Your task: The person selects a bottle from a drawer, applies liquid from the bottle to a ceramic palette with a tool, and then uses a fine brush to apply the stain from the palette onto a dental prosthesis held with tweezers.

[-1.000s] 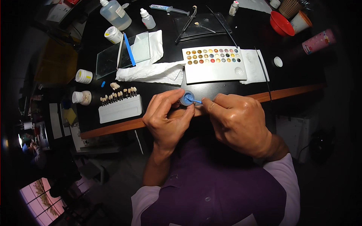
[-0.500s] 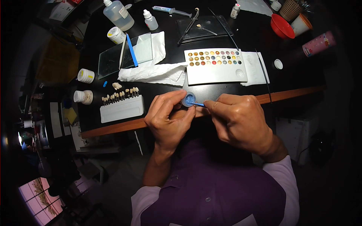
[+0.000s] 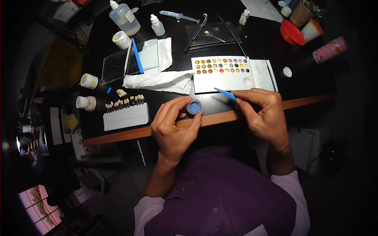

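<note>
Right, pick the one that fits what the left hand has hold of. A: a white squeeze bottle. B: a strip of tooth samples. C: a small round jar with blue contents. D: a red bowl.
C: the left hand pinches a small round jar with blue contents at the desk edge, while the right hand holds a thin blue spatula just clear of it.
</note>
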{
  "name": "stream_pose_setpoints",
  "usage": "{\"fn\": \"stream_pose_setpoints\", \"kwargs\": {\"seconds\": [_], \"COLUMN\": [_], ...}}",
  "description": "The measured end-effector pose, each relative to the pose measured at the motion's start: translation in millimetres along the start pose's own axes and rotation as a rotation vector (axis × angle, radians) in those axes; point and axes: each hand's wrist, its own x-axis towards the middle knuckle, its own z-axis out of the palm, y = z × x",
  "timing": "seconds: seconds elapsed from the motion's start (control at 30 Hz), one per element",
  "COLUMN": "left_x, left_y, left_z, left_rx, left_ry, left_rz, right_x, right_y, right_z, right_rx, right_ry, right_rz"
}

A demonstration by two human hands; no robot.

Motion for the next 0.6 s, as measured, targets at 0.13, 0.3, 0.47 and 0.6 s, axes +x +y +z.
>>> {"fn": "stream_pose_setpoints", "kwargs": {"seconds": [0.13, 0.3, 0.47, 0.6], "left_x": [8, 12, 12, 11], "left_y": [7, 3, 4, 3], "left_z": [0, 7, 9, 9], "left_rx": [-0.012, 0.01, 0.04, 0.045], "left_ry": [-0.071, -0.121, -0.129, -0.126], "left_rz": [-0.024, 0.058, 0.079, 0.079], "right_x": [-4, -2, -8, -10], "right_y": [11, 7, 3, 3], "right_z": [5, 10, 15, 18], "right_rx": [-0.128, -0.378, -0.486, -0.545], "right_ry": [0.127, 0.09, 0.069, 0.055], "right_rz": [-0.084, -0.133, -0.146, -0.178]}}
